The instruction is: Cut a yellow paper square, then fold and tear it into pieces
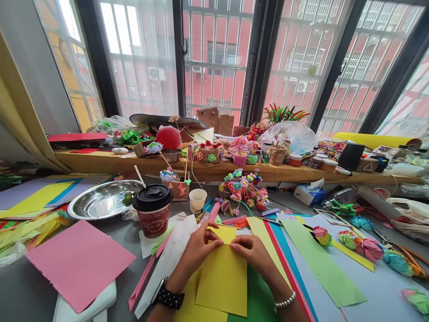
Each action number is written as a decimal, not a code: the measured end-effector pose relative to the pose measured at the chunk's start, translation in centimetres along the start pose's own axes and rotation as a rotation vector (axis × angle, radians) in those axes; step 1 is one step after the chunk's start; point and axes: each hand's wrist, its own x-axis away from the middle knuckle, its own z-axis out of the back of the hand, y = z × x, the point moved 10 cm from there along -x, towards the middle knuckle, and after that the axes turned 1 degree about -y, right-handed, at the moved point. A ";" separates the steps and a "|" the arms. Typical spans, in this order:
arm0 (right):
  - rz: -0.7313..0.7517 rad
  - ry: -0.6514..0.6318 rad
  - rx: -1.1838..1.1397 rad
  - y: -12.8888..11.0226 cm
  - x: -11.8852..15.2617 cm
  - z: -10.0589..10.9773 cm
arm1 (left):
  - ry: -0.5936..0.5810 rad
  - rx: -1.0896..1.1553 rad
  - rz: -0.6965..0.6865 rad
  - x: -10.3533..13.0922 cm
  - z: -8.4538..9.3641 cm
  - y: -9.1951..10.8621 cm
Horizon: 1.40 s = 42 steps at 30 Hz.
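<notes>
A yellow sheet of paper (pixel 223 281) lies before me, its far part reaching up between my hands. My left hand (pixel 203 243) pinches its left edge near the far end, thumb against the paper. On the opposite edge, my right hand (pixel 248 248) pinches the same sheet with thumb and fingers. Beneath it lie another yellow sheet (pixel 187 308) and a green sheet (pixel 258 299). Strips of yellow, red and blue paper fan out just right of my right hand. White paper (pixel 167 264) and a folded pink strip (pixel 142 286) lie left of my left wrist.
A lidded coffee cup (pixel 153 219), a paper cup (pixel 197 202) and a metal plate (pixel 97 201) stand at the left. A pink sheet (pixel 80 264) overlaps a white case (pixel 107 299). Folded paper flowers (pixel 368 248) lie at right; crafts crowd the windowsill (pixel 214 169).
</notes>
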 end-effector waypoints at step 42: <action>-0.023 0.308 -0.229 1.4 0.8 4.9 | 0.217 0.278 0.063 0.5 4.2 0.2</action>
